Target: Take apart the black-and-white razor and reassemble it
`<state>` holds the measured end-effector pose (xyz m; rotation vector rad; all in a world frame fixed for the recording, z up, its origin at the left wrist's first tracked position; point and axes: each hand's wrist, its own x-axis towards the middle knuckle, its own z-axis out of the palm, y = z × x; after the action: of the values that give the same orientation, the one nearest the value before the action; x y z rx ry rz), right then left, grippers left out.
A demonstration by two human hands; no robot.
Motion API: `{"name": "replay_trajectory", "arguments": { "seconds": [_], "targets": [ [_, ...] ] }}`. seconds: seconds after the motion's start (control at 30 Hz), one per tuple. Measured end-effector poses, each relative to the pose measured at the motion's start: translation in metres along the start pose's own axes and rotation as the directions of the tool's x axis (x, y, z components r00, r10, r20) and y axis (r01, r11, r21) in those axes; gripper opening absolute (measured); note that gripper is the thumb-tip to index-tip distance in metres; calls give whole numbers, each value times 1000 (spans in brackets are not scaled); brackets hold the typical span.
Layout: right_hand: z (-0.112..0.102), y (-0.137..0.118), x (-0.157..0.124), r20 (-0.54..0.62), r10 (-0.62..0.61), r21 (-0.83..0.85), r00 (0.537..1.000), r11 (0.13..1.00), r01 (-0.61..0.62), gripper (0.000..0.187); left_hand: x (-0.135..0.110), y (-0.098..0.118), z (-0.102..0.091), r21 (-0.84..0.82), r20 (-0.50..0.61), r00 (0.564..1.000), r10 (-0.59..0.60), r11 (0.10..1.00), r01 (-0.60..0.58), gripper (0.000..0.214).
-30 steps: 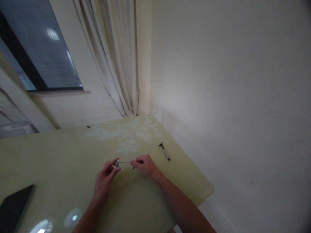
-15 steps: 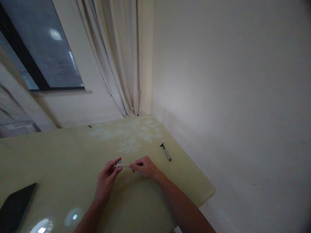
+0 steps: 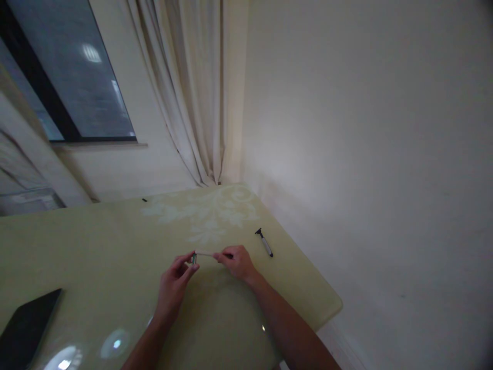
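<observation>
Both of my hands meet over the pale green table [image 3: 96, 257]. My right hand [image 3: 238, 262] is closed round the handle of a thin razor [image 3: 206, 254], whose pale stem runs left toward my other hand. My left hand [image 3: 175, 285] pinches the small green-and-dark razor head [image 3: 193, 258] at the stem's left end, between thumb and fingertips. A second razor [image 3: 264, 242], with a black head and a white handle, lies on the table to the right of my right hand, untouched.
A dark flat device [image 3: 25, 329] lies at the table's left front corner. Cream curtains [image 3: 192, 87] hang behind the table beside a dark window [image 3: 65, 77]. A bare wall [image 3: 365, 154] borders the table's right edge. A small dark speck [image 3: 144, 200] lies near the far edge.
My hands have shifted slightly right and away from me with the razor. The green head, seen apart from the stem half a second ago, now sits at the stem's left end in my left fingers.
</observation>
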<state>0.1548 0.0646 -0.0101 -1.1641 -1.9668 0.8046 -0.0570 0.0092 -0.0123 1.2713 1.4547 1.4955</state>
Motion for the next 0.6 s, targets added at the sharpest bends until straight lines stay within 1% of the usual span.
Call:
{"name": "replay_trajectory", "arguments": {
  "seconds": [0.1,0.13,0.23,0.27,0.37,0.4,0.43,0.5,0.53,0.6],
  "targets": [
    [-2,0,0,81,-35,36,996,999,32,50,0,-1,0,-2,11,1000,-3,1000,3,61],
    [-2,0,-1,85,-33,42,996,999,30,50,0,0,0,-9,8,1000,-4,1000,4,60],
    [0,-2,-3,0,1,2,1000,1000,-1,53,0,1,-1,-28,-12,1000,-3,1000,3,60],
    [2,-3,-4,-1,1,1,1000,1000,-1,53,0,1,-1,-30,-7,1000,-3,1000,3,60],
    [5,-5,-5,87,-17,44,996,999,13,54,0,1,0,-29,18,1000,-4,1000,4,61],
    [4,-6,-4,83,-12,30,996,1000,9,55,0,1,0,-33,15,1000,-7,999,7,61],
    [0,-6,-2,42,2,-9,999,1000,-2,56,-1,1,0,-40,7,1000,-12,999,12,61],
    [-14,-6,2,-101,33,-99,994,994,-43,60,-2,3,1,-57,-6,1000,-24,998,24,62],
    [-25,-4,4,-176,47,-120,983,990,-69,62,-3,4,2,-60,-1,1000,-30,998,30,62],
    [-53,5,4,-280,76,-83,957,991,-103,64,-5,7,9,-32,39,999,-35,999,36,61]
  ]
}}
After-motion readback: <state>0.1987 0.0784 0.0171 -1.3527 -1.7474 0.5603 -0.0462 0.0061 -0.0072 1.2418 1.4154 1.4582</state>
